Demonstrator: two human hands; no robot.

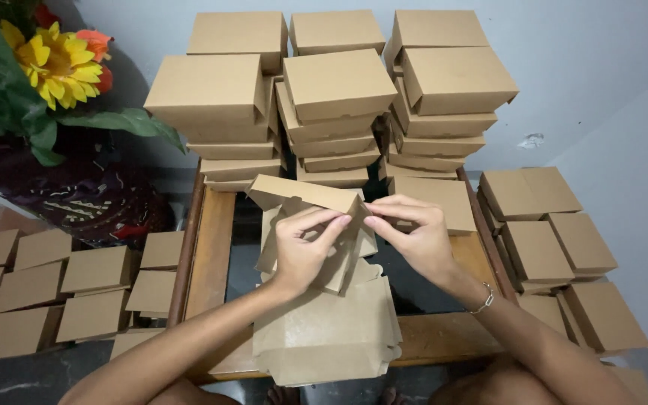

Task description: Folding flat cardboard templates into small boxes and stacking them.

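Cardboard box blank (316, 217), brown and half folded, sits pinched between our fingertips above the middle of the table. Our left hand (301, 247) has thumb and forefinger closed on the upper edge of a flap, the other fingers curled behind it. Our right hand (414, 236) pinches the same edge from the other side, fingertips almost meeting those of the left; a thin bracelet (483, 301) hangs at that wrist. The blank's top flap leans away from us, and its lower panels hang down below our palms.

Under the hands a stack of flat blanks (324, 334) lies on the near edge of the table, overhanging it toward us. The table (215, 240) is low, with a wooden frame and a dark glass centre. At its far side we see three piles of finished boxes (339, 90), closed and stacked up against a pale wall (586, 75).

To our left, on the floor, more flat brown pieces (46, 289) lie spread in rows, and beyond them stands a bunch of artificial flowers (54, 60), yellow and orange with green leaves. To our right another group of closed boxes (556, 240) is set beside the table, near the wall.
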